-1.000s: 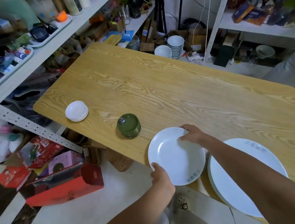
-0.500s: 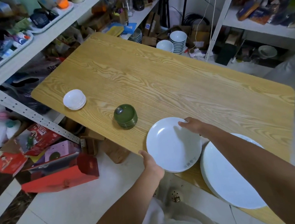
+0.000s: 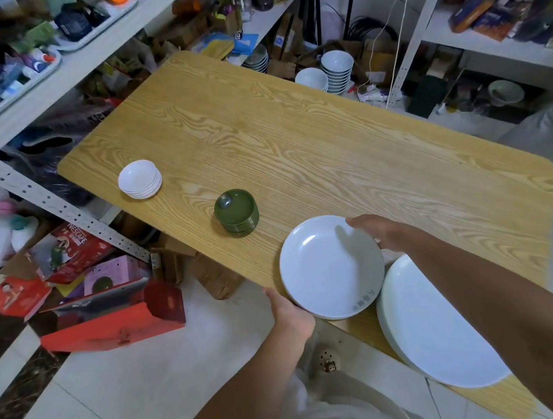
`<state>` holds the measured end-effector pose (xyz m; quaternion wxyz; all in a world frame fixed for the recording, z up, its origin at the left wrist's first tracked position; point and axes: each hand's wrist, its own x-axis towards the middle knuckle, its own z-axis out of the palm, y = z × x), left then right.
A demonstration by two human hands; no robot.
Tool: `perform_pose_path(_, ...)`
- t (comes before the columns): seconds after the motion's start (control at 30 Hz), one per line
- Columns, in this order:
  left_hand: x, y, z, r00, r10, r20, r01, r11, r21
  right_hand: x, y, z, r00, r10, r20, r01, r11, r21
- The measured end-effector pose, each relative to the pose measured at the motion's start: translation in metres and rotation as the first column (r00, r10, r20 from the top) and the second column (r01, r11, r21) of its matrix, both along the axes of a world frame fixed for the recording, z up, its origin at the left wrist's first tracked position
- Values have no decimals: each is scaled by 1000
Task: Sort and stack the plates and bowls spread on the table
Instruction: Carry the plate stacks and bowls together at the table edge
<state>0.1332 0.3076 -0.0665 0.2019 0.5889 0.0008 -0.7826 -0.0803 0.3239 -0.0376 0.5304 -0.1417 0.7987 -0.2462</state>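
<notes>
White plate sits at the near edge of the desk, its rim jutting past that edge, held from both sides. My left grip curls round its near-left rim; my right grip curls over its far-right rim. Just beside it on my right lies a larger white plate, also overhanging the edge. Farther left stand a stack of green dishes and, well apart, a stack of small white dishes.
</notes>
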Motion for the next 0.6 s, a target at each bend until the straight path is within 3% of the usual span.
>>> perform_pose_path(0.1, -4, 2, -2, 1000, 3, -18, -3, 1000, -8, 3, -3, 4, 999, -37, -15, 37, 999, 8)
perform_pose_path(0.33, -5, -1, -10, 999, 9, -46, -10, 1000, -7, 5, -16, -6, 981, 118, -151, -110, 992, 63)
perform_pose_path(0.6, -8, -1, -22, 996, -86, 0, 86, 996, -20, 8, -19, -4, 982, 131, -140, -121, 990, 78)
